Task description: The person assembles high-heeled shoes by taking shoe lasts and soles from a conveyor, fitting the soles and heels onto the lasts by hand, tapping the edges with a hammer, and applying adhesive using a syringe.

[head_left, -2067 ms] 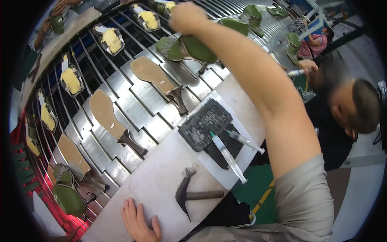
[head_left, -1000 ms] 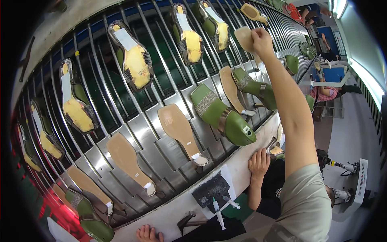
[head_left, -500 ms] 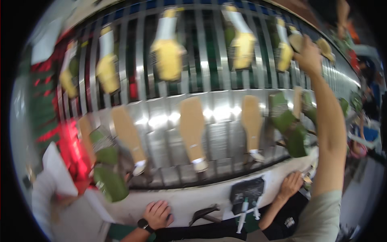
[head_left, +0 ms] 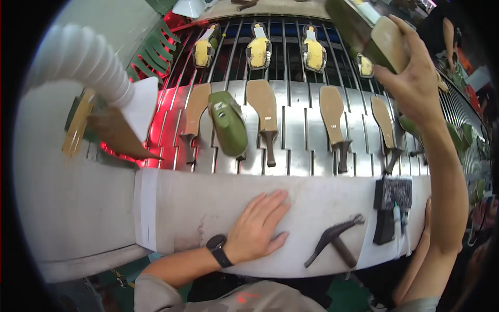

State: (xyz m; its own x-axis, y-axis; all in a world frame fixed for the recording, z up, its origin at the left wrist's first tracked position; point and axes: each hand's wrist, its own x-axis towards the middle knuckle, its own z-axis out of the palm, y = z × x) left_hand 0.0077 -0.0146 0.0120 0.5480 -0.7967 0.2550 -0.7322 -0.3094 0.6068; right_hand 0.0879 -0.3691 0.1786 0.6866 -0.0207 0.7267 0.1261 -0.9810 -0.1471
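Observation:
My right hand [head_left: 416, 78] is raised at the upper right, its fingers wrapped round a green shoe last [head_left: 358, 21] with a beige, sole-like face. The last is close to the camera and cut by the picture's top edge. My left hand [head_left: 258, 226], with a black watch on the wrist, lies flat on the pale bench edge [head_left: 182, 208], fingers spread and nothing in it. To its right a dark hammer [head_left: 332, 239] lies on the bench. Beyond it stand tan soles with brown heels [head_left: 262, 104] and a green last [head_left: 228, 125] on the metal slats.
Yellow-bottomed lasts [head_left: 259, 52] sit in a row on the far rollers. A black block [head_left: 393, 195] and two syringes [head_left: 398, 221] lie at the bench's right. A white ribbed hose [head_left: 88, 62] hangs at the left. Another person's arm [head_left: 420, 260] shows at the lower right.
The view has shifted. My right hand has come up from the far rollers toward the camera with the last in it. My left hand still rests on the bench edge.

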